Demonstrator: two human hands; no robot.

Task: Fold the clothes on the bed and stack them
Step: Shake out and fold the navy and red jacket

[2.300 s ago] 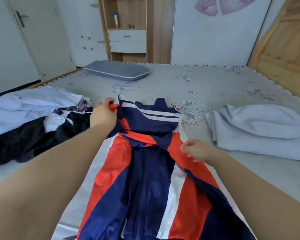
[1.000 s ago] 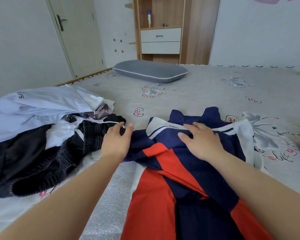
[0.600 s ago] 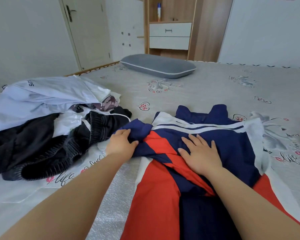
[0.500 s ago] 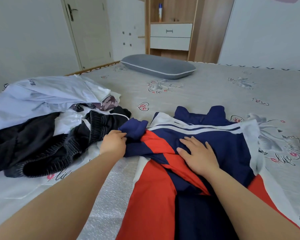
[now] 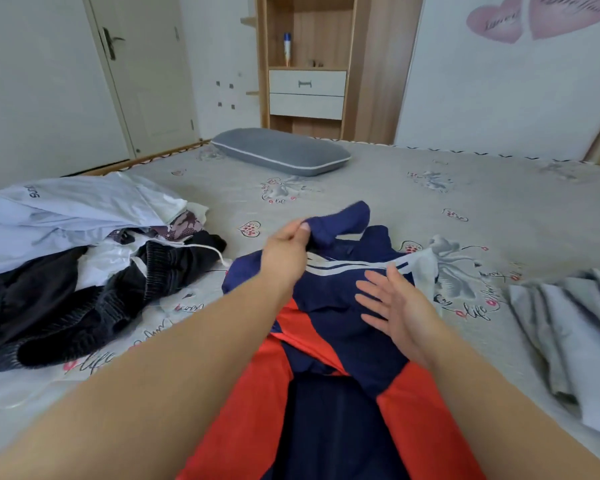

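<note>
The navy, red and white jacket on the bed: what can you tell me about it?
The navy, red and white jacket lies spread on the grey patterned bed sheet, collar end away from the person. It looks like thin, smooth sportswear cloth, with white stripes across the chest. The left hand pinches a navy sleeve cuff and lifts it over the chest; the right hand, fingers straight, lies on the navy chest.

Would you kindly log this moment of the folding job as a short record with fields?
garment in work: navy, red and white jacket, spread on the bed
left hand: pinches a navy sleeve cuff, lifted above the jacket
right hand: fingers straight, over the jacket's chest
unfolded pile: left, white and black clothes
pale garment: right
pillow: far side
</note>
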